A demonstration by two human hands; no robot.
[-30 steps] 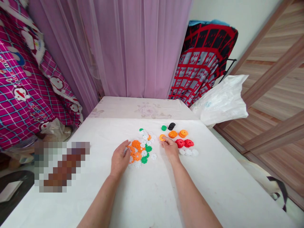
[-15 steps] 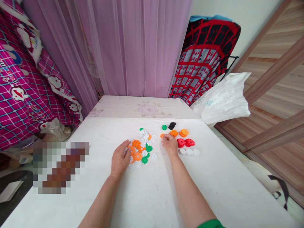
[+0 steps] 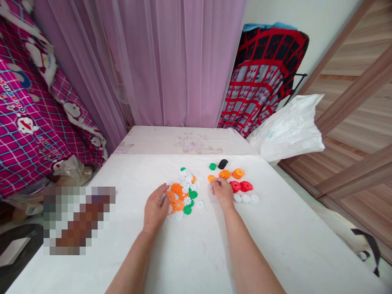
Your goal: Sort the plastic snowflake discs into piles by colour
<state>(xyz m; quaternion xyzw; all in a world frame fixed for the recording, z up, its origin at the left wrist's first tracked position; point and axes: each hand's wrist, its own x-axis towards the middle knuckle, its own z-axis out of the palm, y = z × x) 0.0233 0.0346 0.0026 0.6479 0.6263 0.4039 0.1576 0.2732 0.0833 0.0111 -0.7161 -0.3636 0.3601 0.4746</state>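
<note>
My left hand (image 3: 155, 207) rests against the left side of a loose pile of flower-shaped plastic discs, its thumb and index finger slightly apart, with nothing visible between them. The pile mixes orange discs (image 3: 177, 188), white discs (image 3: 188, 200) and green discs (image 3: 192, 193). To the right, my right hand (image 3: 223, 192) has its fingertips at the edge of a single orange disc (image 3: 211, 178) lying on the table; its fingers are loosely curled. Beyond that hand sit stacks sorted by colour: orange (image 3: 225, 174), yellow-orange (image 3: 238, 173), red (image 3: 240, 186), white (image 3: 246, 198), black (image 3: 223, 164) and green (image 3: 212, 166).
The table (image 3: 263, 253) has a white cover. A white plastic bag (image 3: 288, 128) stands at its far right corner. A blurred-out patch (image 3: 79, 220) lies at the left. Purple curtains (image 3: 183, 61) hang behind, and a wooden wardrobe (image 3: 352, 122) stands at right.
My right hand has drawn back slightly toward me and to the right, leaving more of the single orange disc showing. My left hand stays beside the pile. The view has tilted slightly.
</note>
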